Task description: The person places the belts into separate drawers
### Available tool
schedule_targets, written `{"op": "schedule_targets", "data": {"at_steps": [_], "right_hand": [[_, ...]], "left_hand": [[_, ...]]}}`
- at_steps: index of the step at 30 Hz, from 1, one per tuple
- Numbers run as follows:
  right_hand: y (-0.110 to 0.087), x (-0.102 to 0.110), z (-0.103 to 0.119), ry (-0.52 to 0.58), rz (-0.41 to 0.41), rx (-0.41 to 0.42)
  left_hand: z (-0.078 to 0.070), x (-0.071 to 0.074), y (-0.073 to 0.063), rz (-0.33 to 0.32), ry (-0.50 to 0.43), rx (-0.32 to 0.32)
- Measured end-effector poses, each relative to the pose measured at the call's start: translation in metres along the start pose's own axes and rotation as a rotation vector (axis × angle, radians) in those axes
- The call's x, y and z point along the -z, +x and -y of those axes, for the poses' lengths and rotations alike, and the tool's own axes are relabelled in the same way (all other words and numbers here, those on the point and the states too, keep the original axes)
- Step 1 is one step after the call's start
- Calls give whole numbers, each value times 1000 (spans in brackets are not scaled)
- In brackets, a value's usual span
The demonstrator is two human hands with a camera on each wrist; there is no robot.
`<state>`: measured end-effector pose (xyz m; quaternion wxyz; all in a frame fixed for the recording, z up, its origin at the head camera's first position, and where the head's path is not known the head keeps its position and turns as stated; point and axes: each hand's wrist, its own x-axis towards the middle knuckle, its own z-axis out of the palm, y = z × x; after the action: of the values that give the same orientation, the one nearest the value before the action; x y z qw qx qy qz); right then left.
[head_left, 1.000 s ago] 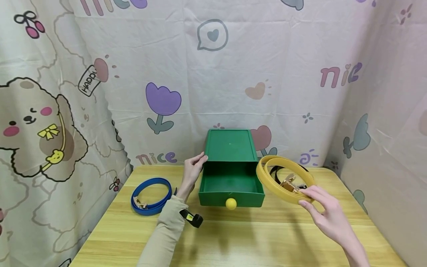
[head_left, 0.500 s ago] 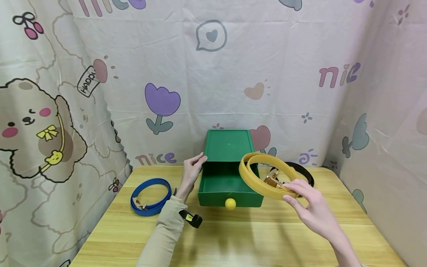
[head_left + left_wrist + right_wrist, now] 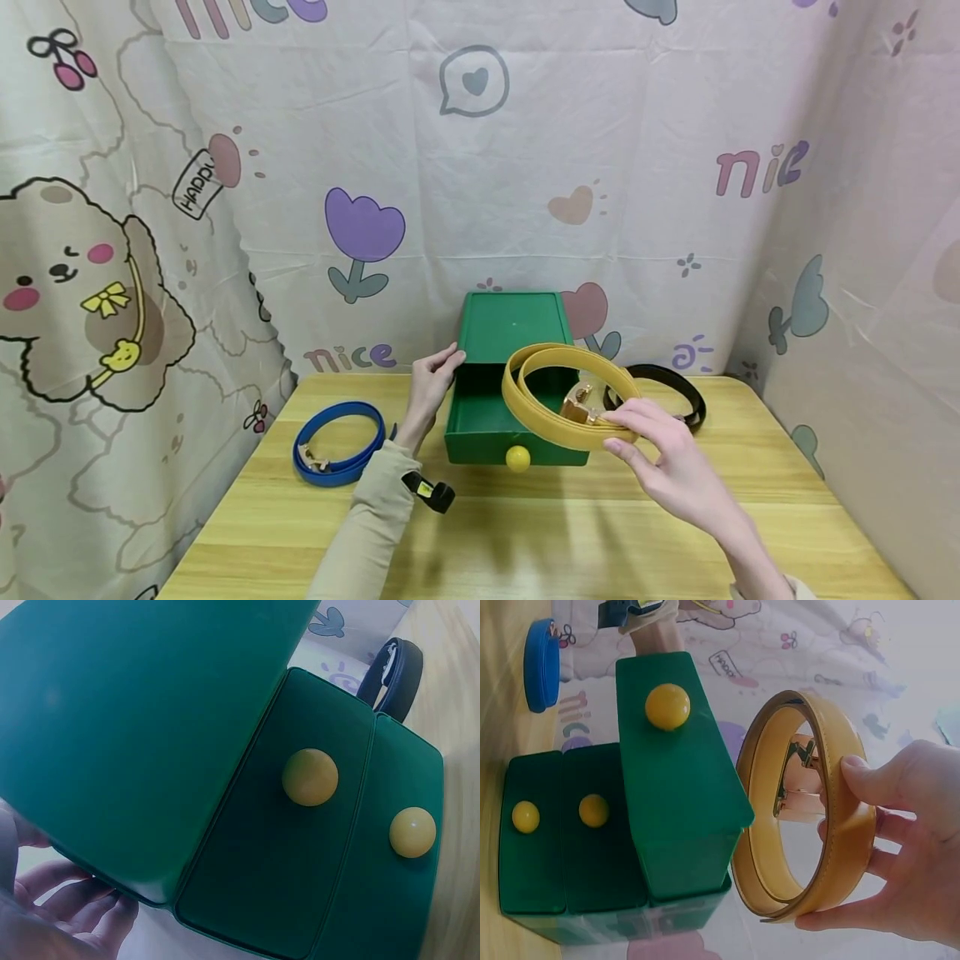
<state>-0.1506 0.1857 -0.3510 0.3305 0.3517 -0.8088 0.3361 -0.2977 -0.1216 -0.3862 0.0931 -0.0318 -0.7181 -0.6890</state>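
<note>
In the head view my right hand (image 3: 667, 454) holds a coiled yellow belt (image 3: 551, 429) by its near right side. The coil hangs over the pulled-out drawer (image 3: 480, 448), and its gold buckle (image 3: 577, 404) shows inside the loop. The right wrist view shows my thumb on the outside of the yellow belt (image 3: 847, 825) and fingers around the strap. My left hand (image 3: 429, 387) holds the upper left front edge of the green drawer cabinet (image 3: 516, 325); its fingers (image 3: 112, 922) lie along the side in the left wrist view, partly hidden.
A coiled blue belt (image 3: 330, 475) lies on the wooden table (image 3: 525, 542) left of the cabinet. A coiled black belt (image 3: 693, 400) lies to its right. Two lower drawers with yellow knobs (image 3: 310, 777) are pushed in. A printed curtain (image 3: 480, 183) surrounds the table.
My right hand has carried the yellow belt leftward, from beside the cabinet to over the pulled-out drawer. More of the black belt shows now. My left hand has stayed at the cabinet's edge.
</note>
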Motion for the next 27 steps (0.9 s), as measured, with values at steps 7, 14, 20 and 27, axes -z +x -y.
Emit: {"op": "schedule_targets", "data": {"at_steps": [7, 14, 20, 27], "right_hand": [[6, -4, 6, -22, 52, 20], [14, -10, 4, -64, 93, 33], [21, -14, 4, -76, 120, 39], [30, -17, 4, -31, 161, 15]], "left_hand": [[0, -1, -2, -6, 15, -7], [-1, -1, -1, -10, 10, -15], [-2, -1, -1, -10, 17, -8], [-11, 1, -5, 25, 17, 13]]}}
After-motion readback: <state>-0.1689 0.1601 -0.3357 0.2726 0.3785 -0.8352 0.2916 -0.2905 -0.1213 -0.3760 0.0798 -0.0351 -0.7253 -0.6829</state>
